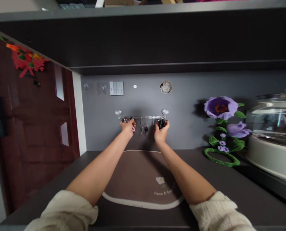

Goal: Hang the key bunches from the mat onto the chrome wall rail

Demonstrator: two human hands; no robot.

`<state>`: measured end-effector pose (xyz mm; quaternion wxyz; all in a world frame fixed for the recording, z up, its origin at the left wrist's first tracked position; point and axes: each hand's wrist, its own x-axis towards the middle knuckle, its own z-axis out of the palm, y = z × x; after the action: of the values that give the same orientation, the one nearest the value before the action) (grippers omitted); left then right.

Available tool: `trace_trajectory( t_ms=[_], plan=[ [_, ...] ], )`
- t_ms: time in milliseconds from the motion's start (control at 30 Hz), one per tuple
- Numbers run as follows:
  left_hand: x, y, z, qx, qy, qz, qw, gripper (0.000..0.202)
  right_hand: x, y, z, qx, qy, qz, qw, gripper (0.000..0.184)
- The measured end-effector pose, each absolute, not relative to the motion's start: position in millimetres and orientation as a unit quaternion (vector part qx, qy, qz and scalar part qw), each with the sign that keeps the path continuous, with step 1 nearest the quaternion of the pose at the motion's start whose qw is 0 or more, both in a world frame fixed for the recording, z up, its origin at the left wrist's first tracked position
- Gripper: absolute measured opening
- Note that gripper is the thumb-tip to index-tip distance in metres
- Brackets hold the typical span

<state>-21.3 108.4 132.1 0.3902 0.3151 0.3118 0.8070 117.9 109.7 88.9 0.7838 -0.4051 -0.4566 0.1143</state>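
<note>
A chrome hook rail [143, 117] is fixed to the grey wall above the counter, with keys [143, 128] hanging from its middle hooks. My left hand [128, 127] is raised to the rail's left end, fingers closed around a bunch of keys with a pink tag. At the rail's right end my right hand [160, 132] is closed on a dark key bunch [161, 123] with a red piece showing. Both arms stretch out over a brown mat [140, 179] on the counter.
A dark counter [229, 189] runs under a dark overhead cabinet. A purple fabric flower [222, 125] stands at the right, beside a lidded white appliance [273, 134]. A wooden door [29, 128] is on the left. Wall switches [116, 88] sit above the rail.
</note>
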Motion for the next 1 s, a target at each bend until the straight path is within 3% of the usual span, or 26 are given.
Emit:
trace_trajectory(
  t_ms=[200,333,467,633,833,900,1000],
  plan=[
    [-24.6,91.4,138.0,0.405,0.355,0.762,0.359,0.035,133.0,107.1,110.8,-0.356,-0.531,0.114,0.760,0.062],
    [-34.3,68.8,120.6,0.534,0.393,0.670,0.334,0.041,150.5,89.9,115.6,-0.373,-0.603,0.162,0.686,0.061],
    [-53.3,46.1,89.5,0.658,0.473,0.518,0.273,0.045,169.5,64.5,100.0,-0.421,-0.710,0.205,0.526,0.056],
    [-77.0,29.4,48.9,0.771,0.530,0.339,0.102,0.040,175.7,35.4,68.3,-0.482,-0.812,0.106,0.310,0.056],
    [-88.1,13.6,24.7,0.807,0.536,0.239,0.066,0.038,160.3,3.2,63.5,-0.560,-0.817,0.076,0.115,0.068],
    [-90.3,9.3,24.5,0.814,0.522,0.241,0.076,0.041,159.4,-1.5,73.1,-0.550,-0.821,0.119,0.095,0.076],
    [-93.7,7.5,26.2,0.814,0.506,0.263,0.104,0.051,158.5,4.4,88.3,-0.523,-0.824,0.160,0.144,0.077]
  ],
)
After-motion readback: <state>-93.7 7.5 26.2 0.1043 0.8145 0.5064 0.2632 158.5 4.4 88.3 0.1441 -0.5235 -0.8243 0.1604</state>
